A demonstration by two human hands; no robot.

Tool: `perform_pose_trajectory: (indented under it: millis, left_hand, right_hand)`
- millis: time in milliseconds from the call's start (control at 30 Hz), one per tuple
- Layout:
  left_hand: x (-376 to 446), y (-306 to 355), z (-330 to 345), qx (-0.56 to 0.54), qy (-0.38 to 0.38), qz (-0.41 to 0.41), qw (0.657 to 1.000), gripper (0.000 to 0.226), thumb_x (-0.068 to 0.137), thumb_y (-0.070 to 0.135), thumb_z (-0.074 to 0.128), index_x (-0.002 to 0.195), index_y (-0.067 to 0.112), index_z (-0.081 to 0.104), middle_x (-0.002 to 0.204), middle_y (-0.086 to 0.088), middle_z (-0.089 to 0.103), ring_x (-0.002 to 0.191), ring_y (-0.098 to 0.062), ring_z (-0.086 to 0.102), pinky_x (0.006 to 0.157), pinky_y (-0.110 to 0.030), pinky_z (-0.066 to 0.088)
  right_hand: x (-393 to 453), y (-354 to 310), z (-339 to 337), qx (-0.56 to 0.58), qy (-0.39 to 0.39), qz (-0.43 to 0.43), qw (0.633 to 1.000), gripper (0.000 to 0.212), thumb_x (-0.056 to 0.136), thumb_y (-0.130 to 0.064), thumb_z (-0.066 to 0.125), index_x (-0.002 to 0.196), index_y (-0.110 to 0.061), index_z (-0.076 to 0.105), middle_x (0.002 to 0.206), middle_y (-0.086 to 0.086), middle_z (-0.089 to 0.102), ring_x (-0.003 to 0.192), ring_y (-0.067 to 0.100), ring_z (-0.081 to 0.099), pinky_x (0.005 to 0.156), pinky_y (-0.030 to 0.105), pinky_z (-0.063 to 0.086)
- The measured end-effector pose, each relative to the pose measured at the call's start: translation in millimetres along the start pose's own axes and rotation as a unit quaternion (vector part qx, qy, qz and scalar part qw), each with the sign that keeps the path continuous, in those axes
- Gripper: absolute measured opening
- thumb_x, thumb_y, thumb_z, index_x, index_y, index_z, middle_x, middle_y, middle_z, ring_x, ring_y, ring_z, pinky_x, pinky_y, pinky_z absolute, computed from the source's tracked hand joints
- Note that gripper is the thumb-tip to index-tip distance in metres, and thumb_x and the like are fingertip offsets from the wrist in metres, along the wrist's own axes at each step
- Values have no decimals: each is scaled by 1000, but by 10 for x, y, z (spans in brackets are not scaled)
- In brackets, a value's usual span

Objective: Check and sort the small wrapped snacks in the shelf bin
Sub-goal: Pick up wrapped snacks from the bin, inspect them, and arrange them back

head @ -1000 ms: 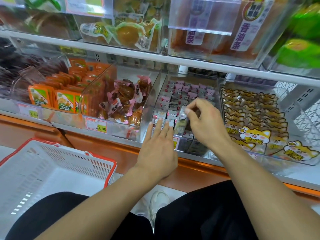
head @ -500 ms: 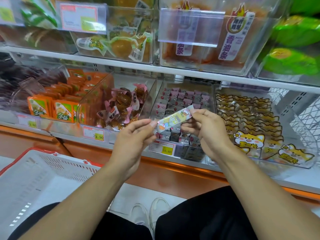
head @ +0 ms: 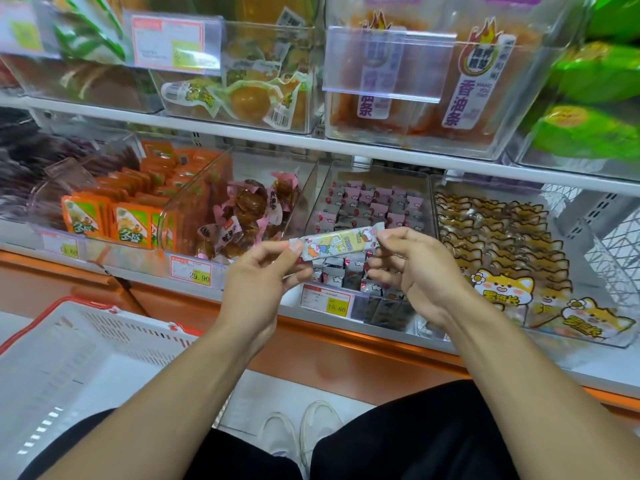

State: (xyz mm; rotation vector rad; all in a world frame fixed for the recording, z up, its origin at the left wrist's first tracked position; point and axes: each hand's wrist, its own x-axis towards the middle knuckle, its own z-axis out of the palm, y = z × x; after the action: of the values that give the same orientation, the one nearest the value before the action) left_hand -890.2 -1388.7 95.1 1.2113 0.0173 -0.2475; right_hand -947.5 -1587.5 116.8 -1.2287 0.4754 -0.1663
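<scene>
Held up between both hands, in front of the lower shelf: a long, slim snack bar in a pale wrapper printed with cartoon figures (head: 337, 242), lying almost level with its right end slightly higher. Pinched at the left end by the thumb and forefinger of the left hand (head: 261, 282), remaining fingers curled loosely beneath. Pinched at the right end by the fingertips of the right hand (head: 414, 271), palm turned toward the shelf — lower fingers bent under the bar without touching it. Hands well apart, one at each end, bar spanning the gap.

Directly behind the bar, farther back: a clear plastic shelf bin (head: 427, 202) packed with small pink-and-grey wrapped snacks (head: 374, 206) in rows, a yellow price tag (head: 327, 303) on its near edge. Left of that bin, a clear bin of brown sweets in pink twisted wrappers (head: 247, 216); farther left, orange packets (head: 114, 220) standing upright. Right of the centre bin, yellow packets printed with a cartoon fox-like face (head: 498, 285). Near left, below shelf level, a white plastic basket with a red rim (head: 86, 344). At the bottom, black trousers and white shoes (head: 298, 434) on a pale floor.
</scene>
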Motion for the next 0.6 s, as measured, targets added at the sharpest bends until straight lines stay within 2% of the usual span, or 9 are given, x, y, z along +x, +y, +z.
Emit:
perform_pose_trajectory:
  millis: [67,100,200,267,333,400,467,500,600]
  left_hand:
    - [8,34,-36,63,-26,52,996,6,89,13,73,89,6,74,84,-20,75,72,-23,75,62,-20,58]
    - [8,59,-60,86,-41,66,993,8,87,15,75,90,7,74,85,-22,75,73,-26,76,61,-19,58]
    - [5,134,-109,55,-84,43,994,19,82,19,75,96,7,76,95,-20,76,86,-27,77,68,-21,60]
    - [5,137,-94,-4,-111,-13,994,29,83,21,72,107,4,72,103,-14,77,98,-27,75,76,-26,61]
    - [-3,103,-59,-23,-111,-44,993,42,78,21,74,116,4,67,102,-8,78,100,-24,75,79,-26,61]
    - [-9,81,-39,-33,-107,-42,993,49,73,15,76,119,3,63,103,-10,78,100,-24,75,77,-25,61]
    - [0,85,-52,-14,-112,-9,994,51,69,12,81,116,7,64,106,-11,77,102,-26,74,78,-25,60]
    - [3,97,-68,7,-120,13,993,50,67,11,85,113,10,66,107,-9,77,103,-26,73,80,-26,60]
    - [10,104,-100,39,-160,62,984,48,62,1,88,104,19,72,112,-8,76,108,-25,72,87,-30,59]
  right_hand:
    - [-7,-5,-27,-8,-41,27,999,45,87,-41,71,115,-7,62,104,14,63,69,19,72,65,30,60]
    - [-13,-9,-44,-22,-57,35,998,51,80,-45,74,115,-9,62,109,14,62,70,20,72,67,30,61]
    - [-13,4,-80,-11,-99,6,995,27,75,-21,80,92,-10,62,104,14,67,72,21,70,65,25,60]
    - [-1,19,-103,-3,-122,-46,992,31,70,-7,80,94,-9,61,102,12,69,83,24,72,71,27,62]
    - [7,37,-116,-60,-144,-112,981,39,64,-4,83,95,-11,62,99,4,70,92,20,71,78,28,60]
    - [5,43,-115,-134,-157,-156,966,43,63,3,86,94,-16,64,98,-1,69,97,16,68,80,29,59]
    - [19,34,-132,-137,-182,-149,962,46,66,10,84,95,-20,66,101,-2,68,101,19,66,79,28,57]
    - [19,24,-139,-105,-200,-123,966,46,67,6,84,101,-21,67,105,0,69,102,21,66,80,29,57]
    - [11,11,-136,-36,-227,-19,973,53,78,-28,81,126,-15,61,118,9,71,107,30,70,81,35,61]
